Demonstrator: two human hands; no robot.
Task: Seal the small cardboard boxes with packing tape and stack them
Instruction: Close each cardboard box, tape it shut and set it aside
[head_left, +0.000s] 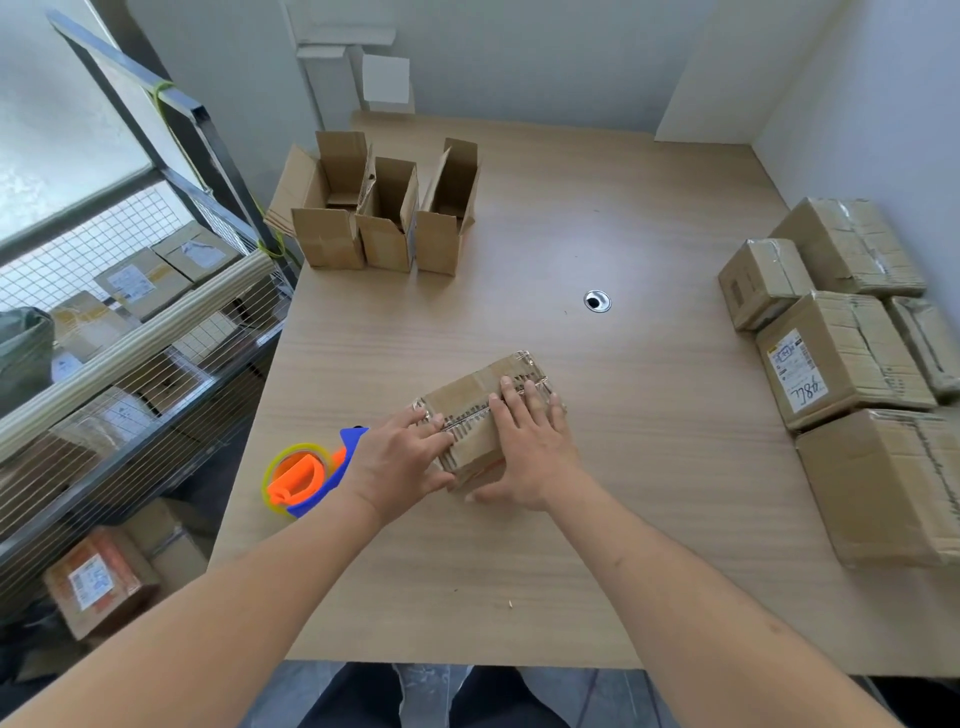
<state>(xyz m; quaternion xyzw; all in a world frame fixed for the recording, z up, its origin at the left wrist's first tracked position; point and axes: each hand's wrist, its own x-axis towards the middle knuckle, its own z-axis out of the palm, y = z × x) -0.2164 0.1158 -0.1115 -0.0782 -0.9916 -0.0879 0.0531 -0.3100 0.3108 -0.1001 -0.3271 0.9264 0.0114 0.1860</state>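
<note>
A small cardboard box (467, 392) lies flat in the middle of the wooden table (623, 234), its top flaps closed with tape along the seam. My left hand (402, 460) rests on the box's left part with fingers stretched over the seam. My right hand (527, 444) presses flat on the right part, fingers straight. A blue and orange tape dispenser (306, 475) with a yellowish roll lies on the table just left of my left hand, held by neither hand. Three open boxes (387, 218) stand upright at the far left of the table.
Several taped boxes (841, 353) lie grouped along the table's right edge. A round cable hole (597, 301) sits mid-table. A wire shelf rack (156, 322) with parcels stands to the left; more parcels (98, 577) lie on the floor.
</note>
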